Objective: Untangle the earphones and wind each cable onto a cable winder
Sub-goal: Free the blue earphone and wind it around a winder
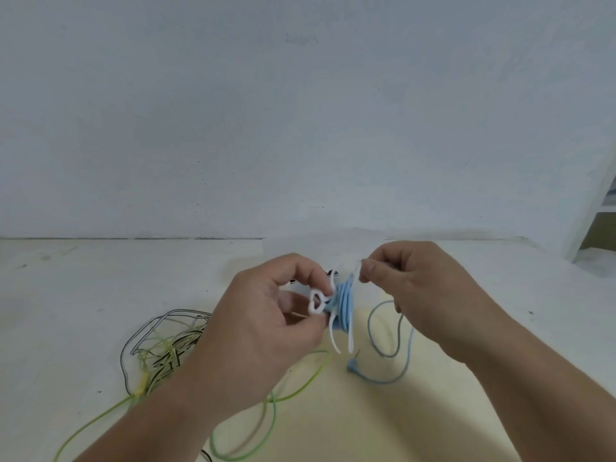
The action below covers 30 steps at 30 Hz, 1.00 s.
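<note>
- At the near left of the worktop (66, 311) we see a tangle of green and black cables (160, 348) lying loose. One green strand runs right under the left forearm. None of it is on a winder, and we judge this knot to be the larger share of what is left.
- The left hand (260, 331) is raised over the middle of the worktop. Its thumb and fingers are curled in, pinching the looped end of what we take to be the white winder (316, 300).
- Just right of those fingers, several turns of the blue cable (345, 305) sit side by side around the winder, between the two hands. Two white strands hang below the coil. We cannot tell whether they belong to the winder or to something else.
- The right hand (416, 295) pinches the upper white end between thumb and forefinger, its other fingers folded.
- Below it, the rest of the blue cable droops in a loop onto the worktop and ends at the plug (352, 365), so this length is not yet wound.
- By our reckoning the blue earphone is untangled and partly wound. Its tail needs winding and fixing, and then the tangle on the left needs the same.
</note>
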Tool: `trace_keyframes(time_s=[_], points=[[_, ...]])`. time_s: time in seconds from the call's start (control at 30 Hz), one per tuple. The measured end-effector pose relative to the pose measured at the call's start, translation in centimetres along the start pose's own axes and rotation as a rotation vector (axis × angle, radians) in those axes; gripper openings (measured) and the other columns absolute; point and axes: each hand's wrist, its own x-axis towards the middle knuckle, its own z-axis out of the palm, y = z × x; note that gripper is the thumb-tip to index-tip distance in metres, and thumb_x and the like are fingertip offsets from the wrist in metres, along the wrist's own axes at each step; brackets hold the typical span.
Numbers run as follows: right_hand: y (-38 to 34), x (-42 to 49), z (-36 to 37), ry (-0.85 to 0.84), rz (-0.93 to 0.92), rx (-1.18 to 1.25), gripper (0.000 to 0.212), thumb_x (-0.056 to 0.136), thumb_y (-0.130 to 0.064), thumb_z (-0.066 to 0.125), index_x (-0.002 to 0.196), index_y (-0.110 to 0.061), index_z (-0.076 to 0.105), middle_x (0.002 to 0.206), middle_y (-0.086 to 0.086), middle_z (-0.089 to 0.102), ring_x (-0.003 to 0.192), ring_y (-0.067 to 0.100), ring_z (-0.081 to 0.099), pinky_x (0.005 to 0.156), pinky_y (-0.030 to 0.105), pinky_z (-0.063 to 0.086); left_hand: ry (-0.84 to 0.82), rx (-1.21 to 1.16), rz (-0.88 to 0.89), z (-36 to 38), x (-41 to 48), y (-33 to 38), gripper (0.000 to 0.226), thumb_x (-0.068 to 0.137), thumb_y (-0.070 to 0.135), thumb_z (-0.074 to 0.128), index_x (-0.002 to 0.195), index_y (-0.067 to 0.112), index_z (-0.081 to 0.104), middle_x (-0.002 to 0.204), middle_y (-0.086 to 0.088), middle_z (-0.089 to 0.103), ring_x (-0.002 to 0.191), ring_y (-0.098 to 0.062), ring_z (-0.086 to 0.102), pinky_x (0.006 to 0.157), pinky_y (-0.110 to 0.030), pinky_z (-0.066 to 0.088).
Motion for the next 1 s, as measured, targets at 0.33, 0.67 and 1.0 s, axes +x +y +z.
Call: trace_keyframes(time_s=[0.33, 0.67, 1.0], points=[[-0.6, -1.1, 1.4, -0.591, -0.072, 0.064, 0.029, 0.103, -0.028, 0.05, 0.091, -0.015, 0.073, 0.054, -0.014, 0.038, 0.047, 0.007, 0.031, 0.049, 0.018, 0.029, 0.307, 0.052, 0.042, -0.6, 0.5, -0.2, 0.027, 0.08, -0.002, 0.076, 0.082, 0.022, 0.064, 0.075, -0.007, 0.074, 0.036, -0.021, 0.046, 0.045, -0.017, 0.033], [-1.2, -1.3, 0.5, -0.518, -0.248, 0.115, 0.029, 0.097, -0.032, 0.059, 0.08, -0.015, 0.073, 0.059, 0.006, 0.032, 0.056, 0.023, 0.028, 0.052, 0.029, 0.027, 0.252, 0.532, 0.157, -0.6, 0.4, -1.0, 0.034, 0.074, -0.001, 0.071, 0.079, 0.032, 0.062, 0.082, 0.011, 0.065, 0.069, -0.007, 0.065, 0.055, -0.02, 0.051], [-1.1, -0.8, 0.4, -0.029, -0.254, -0.022, 0.029, 0.093, -0.027, 0.061, 0.07, -0.012, 0.067, 0.046, -0.008, 0.036, 0.042, 0.007, 0.033, 0.045, 0.016, 0.028, 0.028, 0.467, 0.161, 0.2, -0.3, -0.3, 0.035, 0.075, -0.004, 0.07, 0.081, 0.03, 0.064, 0.08, 0.013, 0.068, 0.074, -0.01, 0.069, 0.064, -0.017, 0.053]])
